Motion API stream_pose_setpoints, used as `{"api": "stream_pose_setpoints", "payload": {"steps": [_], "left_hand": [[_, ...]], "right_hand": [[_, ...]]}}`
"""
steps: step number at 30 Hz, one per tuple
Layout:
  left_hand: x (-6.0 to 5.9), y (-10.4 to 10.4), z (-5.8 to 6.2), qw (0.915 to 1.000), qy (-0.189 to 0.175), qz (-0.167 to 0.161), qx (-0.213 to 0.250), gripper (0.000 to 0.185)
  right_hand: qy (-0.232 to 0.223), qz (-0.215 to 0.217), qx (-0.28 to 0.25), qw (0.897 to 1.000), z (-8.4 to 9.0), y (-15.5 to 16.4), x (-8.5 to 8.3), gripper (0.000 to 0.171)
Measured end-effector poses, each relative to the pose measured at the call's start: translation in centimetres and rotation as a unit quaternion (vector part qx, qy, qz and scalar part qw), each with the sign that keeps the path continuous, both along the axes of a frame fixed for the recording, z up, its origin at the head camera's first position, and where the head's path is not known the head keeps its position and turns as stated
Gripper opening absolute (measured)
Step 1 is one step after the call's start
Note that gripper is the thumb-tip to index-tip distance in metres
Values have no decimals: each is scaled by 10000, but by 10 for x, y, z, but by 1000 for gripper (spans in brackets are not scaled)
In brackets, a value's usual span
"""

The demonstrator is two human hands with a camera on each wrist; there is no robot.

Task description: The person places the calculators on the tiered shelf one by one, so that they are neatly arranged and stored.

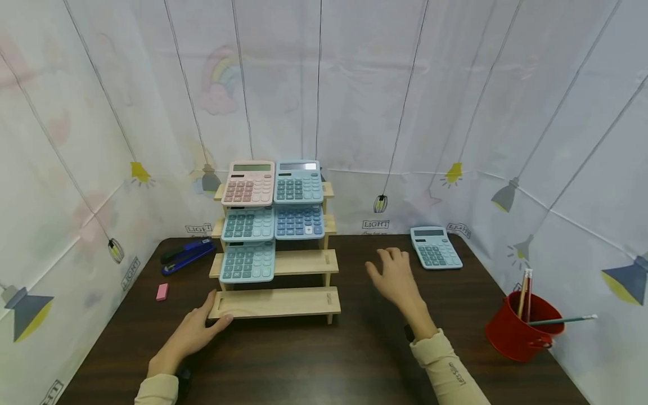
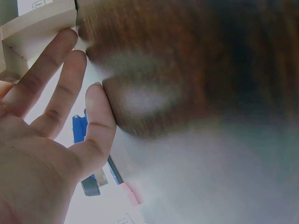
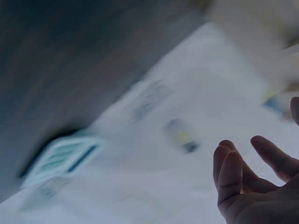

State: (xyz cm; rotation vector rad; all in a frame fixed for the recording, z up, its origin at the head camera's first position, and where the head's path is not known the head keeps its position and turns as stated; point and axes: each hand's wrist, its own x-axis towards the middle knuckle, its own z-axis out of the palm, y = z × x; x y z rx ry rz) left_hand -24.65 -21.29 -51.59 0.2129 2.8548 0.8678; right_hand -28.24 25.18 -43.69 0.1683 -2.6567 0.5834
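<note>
A stepped wooden rack (image 1: 275, 304) stands on the dark table. Its top step bears a pink calculator (image 1: 248, 183) on the left and a light blue calculator (image 1: 298, 182) on the right. One step down are another light blue calculator (image 1: 248, 224) and a deeper blue calculator (image 1: 299, 223). On the left of the third step leans a further light blue calculator (image 1: 247, 262). My left hand (image 1: 190, 333) rests at the bottom step's left end, fingers extended. My right hand (image 1: 397, 281), empty with fingers loosely bent, hovers between the rack and a loose light blue calculator (image 1: 436, 248).
A blue and black stapler (image 1: 188, 255) and a pink eraser (image 1: 162, 292) lie left of the rack. At the right stands a red bucket (image 1: 516, 332) holding pencils (image 1: 562, 320). A printed white curtain (image 1: 354, 112) surrounds the table's back and sides.
</note>
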Motion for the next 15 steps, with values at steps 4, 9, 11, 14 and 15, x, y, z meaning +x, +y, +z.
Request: {"api": "stream_pose_setpoints", "payload": {"steps": [4, 9, 11, 14, 15], "left_hand": [[0, -1, 0, 10000, -22, 48, -53, 103], [-1, -2, 1, 10000, -33, 56, -72, 103], [-1, -2, 1, 10000, -33, 30, -67, 103], [0, -1, 0, 10000, -56, -3, -63, 103], [0, -1, 0, 10000, -71, 3, -67, 103]], "right_hand": [[-316, -585, 246, 9975, -14, 47, -18, 55], [-643, -1102, 502, 9906, -26, 90, -38, 61], [-742, -1213, 509, 9885, -29, 103, -44, 64], [-880, -1329, 502, 9859, -34, 120, -51, 66], [-957, -1360, 486, 9849, -36, 125, -53, 67]]}}
